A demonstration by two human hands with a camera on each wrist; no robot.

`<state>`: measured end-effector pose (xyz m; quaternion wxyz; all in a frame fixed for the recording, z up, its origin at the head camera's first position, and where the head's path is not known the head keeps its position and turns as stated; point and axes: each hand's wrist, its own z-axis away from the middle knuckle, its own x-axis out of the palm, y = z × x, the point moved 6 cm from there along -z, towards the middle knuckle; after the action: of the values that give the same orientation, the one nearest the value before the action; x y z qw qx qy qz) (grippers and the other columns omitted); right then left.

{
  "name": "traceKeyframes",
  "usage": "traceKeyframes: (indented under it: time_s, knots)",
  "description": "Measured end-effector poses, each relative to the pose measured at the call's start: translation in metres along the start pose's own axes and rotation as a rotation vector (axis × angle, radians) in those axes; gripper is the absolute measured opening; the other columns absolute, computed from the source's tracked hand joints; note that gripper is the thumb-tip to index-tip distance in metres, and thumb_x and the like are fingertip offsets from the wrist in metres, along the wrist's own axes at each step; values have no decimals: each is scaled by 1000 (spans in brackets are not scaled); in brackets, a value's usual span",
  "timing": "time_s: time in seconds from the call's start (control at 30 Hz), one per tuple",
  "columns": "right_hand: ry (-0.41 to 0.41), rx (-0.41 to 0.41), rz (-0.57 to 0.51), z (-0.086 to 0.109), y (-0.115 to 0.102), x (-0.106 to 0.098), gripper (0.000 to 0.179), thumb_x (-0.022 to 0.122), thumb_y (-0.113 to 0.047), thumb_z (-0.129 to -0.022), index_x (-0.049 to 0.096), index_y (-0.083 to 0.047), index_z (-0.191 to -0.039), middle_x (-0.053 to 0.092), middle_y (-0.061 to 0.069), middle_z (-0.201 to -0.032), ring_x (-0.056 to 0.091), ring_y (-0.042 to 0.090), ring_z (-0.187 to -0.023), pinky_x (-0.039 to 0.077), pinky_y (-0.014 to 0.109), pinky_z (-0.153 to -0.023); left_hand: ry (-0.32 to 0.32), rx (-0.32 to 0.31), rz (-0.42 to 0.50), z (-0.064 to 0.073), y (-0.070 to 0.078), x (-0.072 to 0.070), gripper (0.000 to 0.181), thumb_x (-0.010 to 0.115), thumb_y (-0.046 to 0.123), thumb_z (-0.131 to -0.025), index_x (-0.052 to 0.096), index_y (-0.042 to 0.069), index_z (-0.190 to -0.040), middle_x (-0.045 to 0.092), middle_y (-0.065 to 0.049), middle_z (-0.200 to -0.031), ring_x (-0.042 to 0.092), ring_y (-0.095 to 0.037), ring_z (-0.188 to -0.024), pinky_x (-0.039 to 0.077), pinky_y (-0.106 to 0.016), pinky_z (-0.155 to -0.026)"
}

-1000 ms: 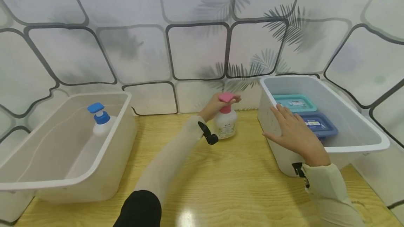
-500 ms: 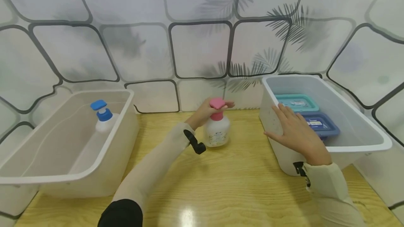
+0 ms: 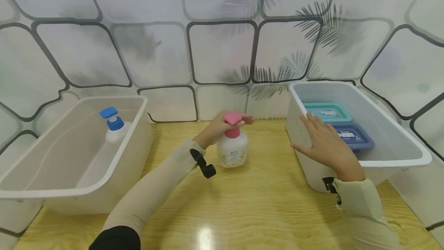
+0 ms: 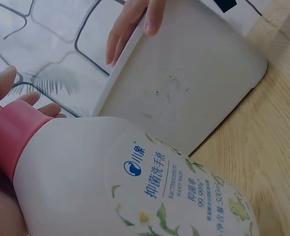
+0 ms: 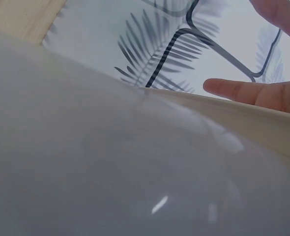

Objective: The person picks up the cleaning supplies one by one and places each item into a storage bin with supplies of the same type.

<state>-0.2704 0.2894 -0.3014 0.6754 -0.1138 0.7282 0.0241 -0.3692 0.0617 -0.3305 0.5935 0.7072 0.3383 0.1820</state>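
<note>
My left hand (image 3: 216, 129) grips the pink neck of a white hand wash bottle (image 3: 233, 154), just under its pump head. The bottle stands upright between the two bins, and in the left wrist view its printed label (image 4: 184, 187) faces the camera. Thumb and fingers come round the collar (image 4: 18, 130) there. My right hand (image 3: 327, 147) is spread flat with straight fingers over the near-left rim of the right white bin (image 3: 392, 164). Part of that hand shows at the right edge of the right wrist view, above the pale bin wall (image 5: 110, 162).
On the left, a white bin (image 3: 104, 186) holds a white bottle with a blue pump (image 3: 115, 123). Inside the right bin lie a teal flat pack (image 3: 329, 112) and a dark blue flat pack (image 3: 352, 136). A patterned wall (image 3: 222, 49) rises behind the wooden table (image 3: 249, 203).
My left hand has brought the hand wash bottle leftward and a little nearer to me. The right hand stays at the bin rim.
</note>
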Motion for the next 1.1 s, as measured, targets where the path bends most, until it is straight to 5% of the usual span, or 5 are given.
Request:
traceKeyframes:
  time_s: [0.37, 1.1]
  knots:
    - [2, -7, -6, -1, -3, 0, 89, 57, -50, -88, 15, 0, -149, 15, 33, -151, 18, 52, -137, 16, 69, -106, -6, 3, 18, 23, 21, -2, 46, 53, 16, -89, 52, -5, -130, 55, -24, -130, 53, -31, -125, 36, -39, -111]
    - [-33, -15, -34, -2, -3, 0, 91, 54, -54, -89, 13, 1, -149, 12, 34, -151, 16, 53, -136, 15, 69, -106, 126, -52, -11, 60, 84, -36, 41, 51, 5, -92, 50, -7, -131, 54, -25, -131, 52, -32, -125, 38, -40, -110]
